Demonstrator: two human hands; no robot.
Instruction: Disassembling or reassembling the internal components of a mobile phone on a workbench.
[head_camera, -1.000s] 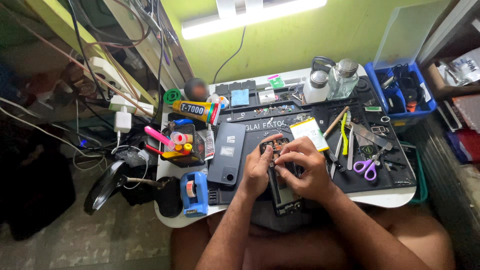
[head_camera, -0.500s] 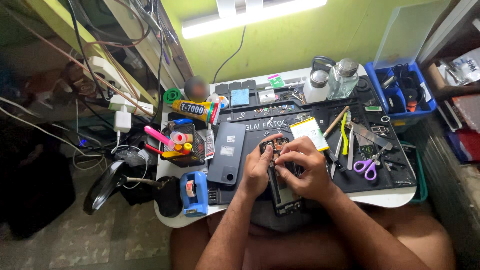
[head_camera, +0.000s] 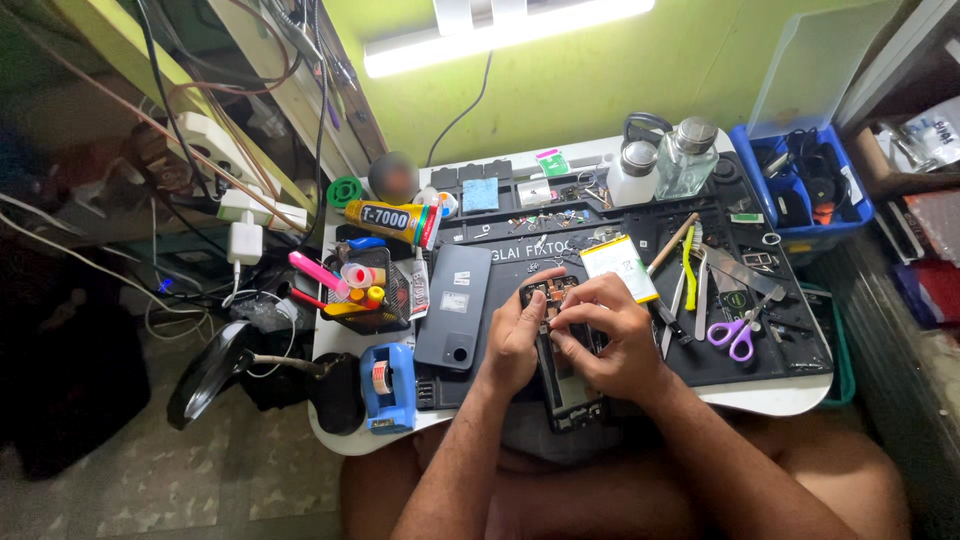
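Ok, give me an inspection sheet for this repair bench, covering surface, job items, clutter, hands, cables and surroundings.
Surface: black work mat on a white table, crowded.
Job's things: opened phone lying flat, its grey back cover beside it, yellow-edged battery just above.
Clutter: purple scissors, tweezers, glue tube, two bottles, blue tape dispenser, mesh pen holder.
Hands: left hand and right hand both on the phone's upper half; any tool between the fingers is too small to tell.
Cables: white charger and tangled wires at left.
Surroundings: green wall, tube light, blue bin.
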